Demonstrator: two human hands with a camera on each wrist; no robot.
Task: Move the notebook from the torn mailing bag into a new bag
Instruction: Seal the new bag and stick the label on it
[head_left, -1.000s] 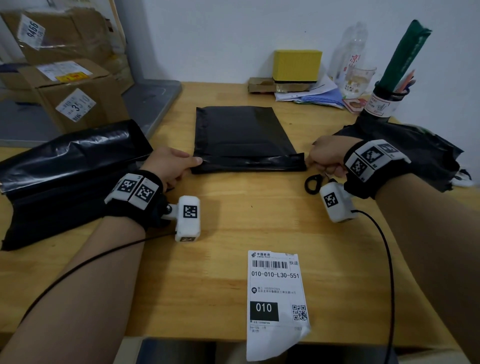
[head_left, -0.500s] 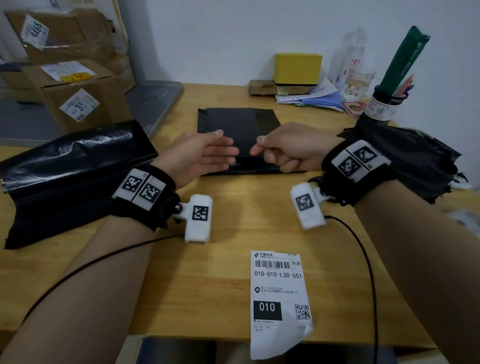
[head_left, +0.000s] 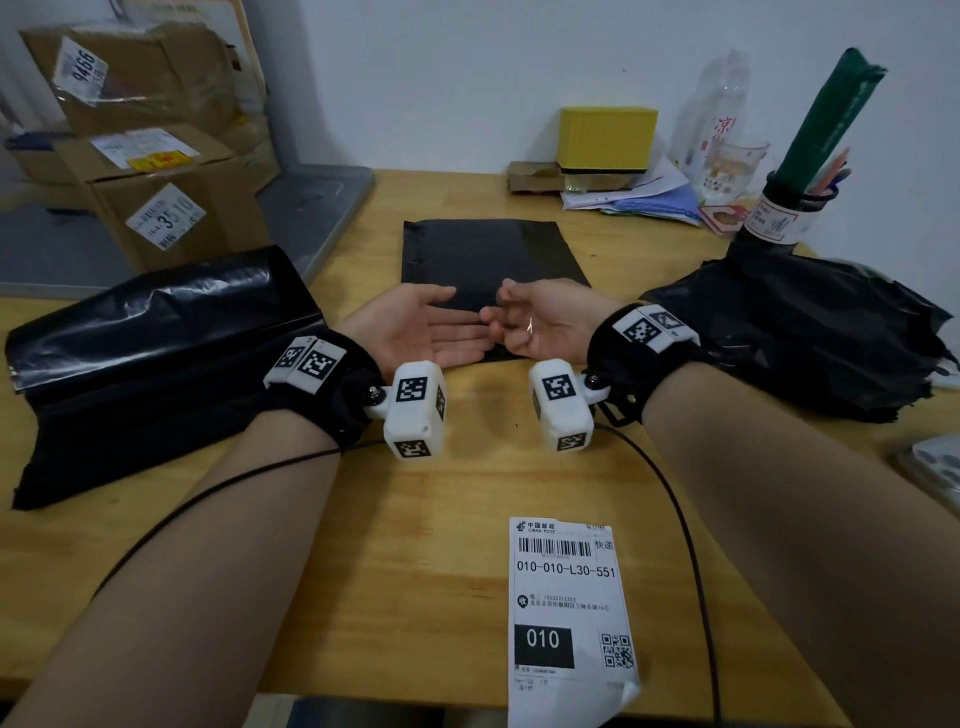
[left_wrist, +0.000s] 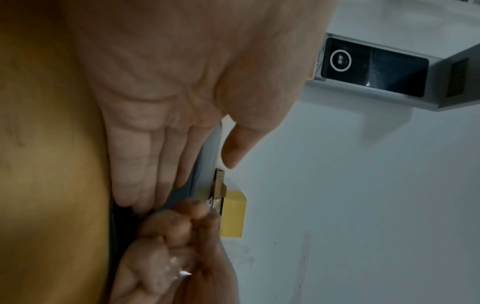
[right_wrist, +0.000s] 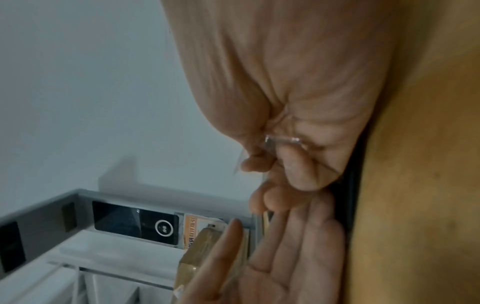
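Note:
A flat black mailing bag (head_left: 488, 254) lies in the middle of the wooden table; no notebook shows. The torn, crumpled black bag (head_left: 810, 332) sits at the right. Both hands hover palm-up over the flat bag's near edge, fingertips almost meeting. My left hand (head_left: 431, 327) is flat with straight fingers and holds nothing, as the left wrist view confirms (left_wrist: 161, 144). My right hand (head_left: 524, 322) has its fingers curled round a thin clear strip (right_wrist: 283, 140), which glints in the palm (left_wrist: 182, 271).
A pile of folded black bags (head_left: 156, 353) fills the left side. A white shipping label (head_left: 569, 613) hangs over the front edge. Cardboard boxes (head_left: 171, 208) stand far left; a yellow box (head_left: 608, 137), bottle, glass and pen pot (head_left: 779, 213) line the back.
The hands moved from the two ends of the bag's near edge to its middle and turned palm-up. The left hand opened flat; the right stayed curled.

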